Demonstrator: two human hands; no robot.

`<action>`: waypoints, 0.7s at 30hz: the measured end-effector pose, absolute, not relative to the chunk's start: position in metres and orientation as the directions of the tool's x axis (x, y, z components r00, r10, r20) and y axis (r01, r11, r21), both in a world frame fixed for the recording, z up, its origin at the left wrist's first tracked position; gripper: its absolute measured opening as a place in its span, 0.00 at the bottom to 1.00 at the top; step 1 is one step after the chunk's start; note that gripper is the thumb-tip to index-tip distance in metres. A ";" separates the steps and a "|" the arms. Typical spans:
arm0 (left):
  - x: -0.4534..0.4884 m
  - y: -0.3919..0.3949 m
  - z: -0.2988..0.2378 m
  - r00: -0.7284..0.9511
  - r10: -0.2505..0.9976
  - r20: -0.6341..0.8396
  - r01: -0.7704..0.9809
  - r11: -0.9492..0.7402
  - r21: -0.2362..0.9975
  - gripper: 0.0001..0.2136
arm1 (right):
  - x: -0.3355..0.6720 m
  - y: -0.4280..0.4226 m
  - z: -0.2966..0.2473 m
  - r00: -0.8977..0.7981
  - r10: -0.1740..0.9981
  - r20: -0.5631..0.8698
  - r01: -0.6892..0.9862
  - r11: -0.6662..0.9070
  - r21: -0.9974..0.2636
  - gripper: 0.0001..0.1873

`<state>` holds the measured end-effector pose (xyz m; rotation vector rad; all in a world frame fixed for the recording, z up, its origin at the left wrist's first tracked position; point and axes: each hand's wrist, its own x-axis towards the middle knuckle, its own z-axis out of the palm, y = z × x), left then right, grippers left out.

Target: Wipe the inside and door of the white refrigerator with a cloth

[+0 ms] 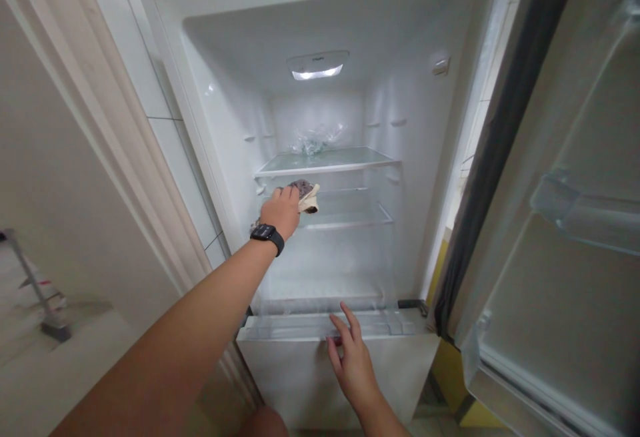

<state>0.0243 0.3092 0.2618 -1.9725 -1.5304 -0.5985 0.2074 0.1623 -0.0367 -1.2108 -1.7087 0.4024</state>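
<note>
Inside the open fridge (210,150), my left hand (281,210) reaches in with its fingers wrapped round a crumpled grey and cream cloth (306,194). The cloth is just below the front edge of the upper glass shelf (340,157); I cannot tell if it touches anything. A lower shelf (350,217) lies behind and to the right of that hand. My right hand (354,370) is low at the front, fingers apart, at the clear plastic drawer front (310,328) above the white lower door (285,370). Whether its fingertips rest on the plastic is unclear.
Crumpled clear plastic (313,142) lies on the upper shelf. The fridge door (550,304) stands open on the right, with clear door bins (590,214). A wall edge (125,124) runs close on the left. A long-handled broom or dustpan (53,327) is on the floor beyond.
</note>
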 end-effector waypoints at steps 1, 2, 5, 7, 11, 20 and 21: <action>0.030 0.309 0.257 0.271 0.713 0.646 0.962 -0.207 -0.176 0.18 | 0.207 0.163 -0.037 -0.032 0.851 0.525 0.539 0.457 -0.708 0.22; 0.036 0.310 0.251 0.299 0.712 0.636 0.954 -0.230 -0.192 0.18 | 0.207 0.163 -0.037 -0.022 0.841 0.541 0.541 0.465 -0.701 0.22; 0.053 0.316 0.235 0.376 0.715 0.590 0.927 -0.295 -0.233 0.14 | 0.207 0.164 -0.037 0.002 0.801 0.599 0.552 0.498 -0.668 0.21; 0.063 0.325 0.228 0.408 0.719 0.563 0.913 -0.328 -0.243 0.12 | 0.207 0.164 -0.037 0.008 0.782 0.624 0.562 0.512 -0.649 0.21; 0.087 0.338 0.221 0.479 0.701 0.529 0.877 -0.414 -0.245 0.13 | 0.206 0.165 -0.037 0.014 0.771 0.637 0.574 0.515 -0.636 0.21; 0.115 0.295 0.167 0.675 0.629 0.386 0.734 -0.624 -0.267 0.12 | 0.209 0.164 -0.036 -0.008 0.768 0.641 0.575 0.528 -0.625 0.20; 0.110 0.289 0.160 0.674 0.634 0.378 0.735 -0.624 -0.265 0.12 | 0.209 0.165 -0.035 -0.009 0.767 0.641 0.576 0.528 -0.624 0.20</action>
